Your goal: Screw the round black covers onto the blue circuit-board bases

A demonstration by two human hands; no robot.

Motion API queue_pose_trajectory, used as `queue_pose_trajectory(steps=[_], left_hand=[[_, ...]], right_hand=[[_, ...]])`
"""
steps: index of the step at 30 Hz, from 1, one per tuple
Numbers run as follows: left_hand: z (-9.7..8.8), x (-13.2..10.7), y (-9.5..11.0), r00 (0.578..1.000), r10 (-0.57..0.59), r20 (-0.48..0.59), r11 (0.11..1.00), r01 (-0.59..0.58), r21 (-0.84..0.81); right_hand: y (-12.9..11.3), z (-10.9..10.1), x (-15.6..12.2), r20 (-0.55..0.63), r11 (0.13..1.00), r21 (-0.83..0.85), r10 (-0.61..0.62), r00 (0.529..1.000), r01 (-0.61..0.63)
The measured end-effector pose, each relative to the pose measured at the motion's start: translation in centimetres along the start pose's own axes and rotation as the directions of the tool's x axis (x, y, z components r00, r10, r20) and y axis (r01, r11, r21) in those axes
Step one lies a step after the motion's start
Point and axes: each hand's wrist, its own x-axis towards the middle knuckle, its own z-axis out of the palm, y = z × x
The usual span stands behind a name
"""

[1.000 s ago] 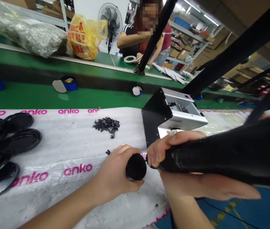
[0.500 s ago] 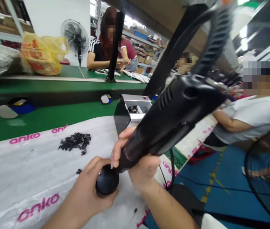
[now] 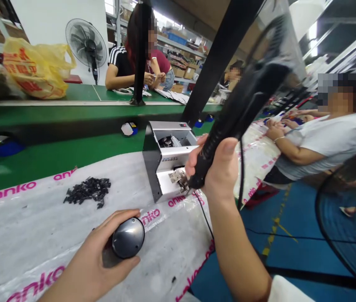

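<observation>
My left hand (image 3: 93,256) is wrapped round a dark, rounded part (image 3: 128,237) whose shiny oval end faces up, with small dots near its rim. What the part belongs to cannot be made out. In my right hand (image 3: 223,172) is a black electric screwdriver (image 3: 239,109), its body slanting up to the right to a thick cord. The screwdriver's lower end is at the front of a silver and black screw feeder (image 3: 162,178), beside its metal fitting; the tip is too blurred to tell whether it touches. A pile of small black pieces (image 3: 88,192) lies left of the feeder.
White sheeting (image 3: 39,226) printed with pink "anko" covers the bench edge, along a green belt (image 3: 102,144). Blue tape rolls (image 3: 4,144) lie on the belt. A black post (image 3: 209,58) rises behind the feeder. Other people work across and at right; a fan (image 3: 86,44) stands behind.
The screwdriver has moved away from the round part, up and to the right, to the feeder's front. My left hand has shifted left with the part, and its end now shows fully.
</observation>
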Motion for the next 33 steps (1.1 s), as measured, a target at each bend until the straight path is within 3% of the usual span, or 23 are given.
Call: queue_pose_trajectory(steps=[3, 6, 11, 13, 17, 21, 27, 33], left_hand=[[0.1, 0.5, 0.3, 0.998, 0.059, -0.009, 0.998, -0.059, 0.022], [0.2, 0.8, 1.1, 0.995, 0.095, -0.005, 0.995, -0.095, 0.038], [-0.3, 0.8, 2.2, 0.99, 0.132, 0.046, 0.99, -0.134, 0.041], [-0.4, 0.7, 2.2, 0.987, 0.146, 0.059, 0.988, -0.149, 0.046], [-0.2, 0.7, 1.6, 0.983, 0.173, 0.06, 0.98, -0.178, 0.093], [0.3, 0.7, 0.8, 0.973, 0.23, 0.028, 0.957, -0.232, 0.174], [0.4, 0.8, 0.6, 0.951, 0.307, -0.013, 0.914, -0.292, 0.281], [0.3, 0.7, 0.5, 0.957, 0.29, -0.031, 0.929, -0.274, 0.248]], right_hand=[[-1.0, 0.3, -1.8, 0.096, 0.989, 0.02, 0.146, 0.985, -0.149], [-2.7, 2.5, -3.7, 0.148, 0.968, 0.102, 0.214, 0.966, -0.23], [-4.8, 6.1, -4.5, 0.123, 0.98, 0.122, 0.141, 0.982, -0.156], [-4.7, 5.7, -3.6, 0.057, 0.995, 0.064, 0.07, 0.996, -0.074], [-3.8, 2.9, -0.9, -0.092, 0.992, -0.073, -0.109, 0.99, 0.103], [-2.5, 1.1, 0.8, -0.138, 0.981, -0.057, -0.191, 0.972, 0.185], [-0.6, 1.0, 1.0, -0.103, 0.984, -0.009, -0.177, 0.979, 0.177], [-0.7, -0.1, -0.5, -0.065, 1.0, 0.008, -0.012, 0.998, 0.012]])
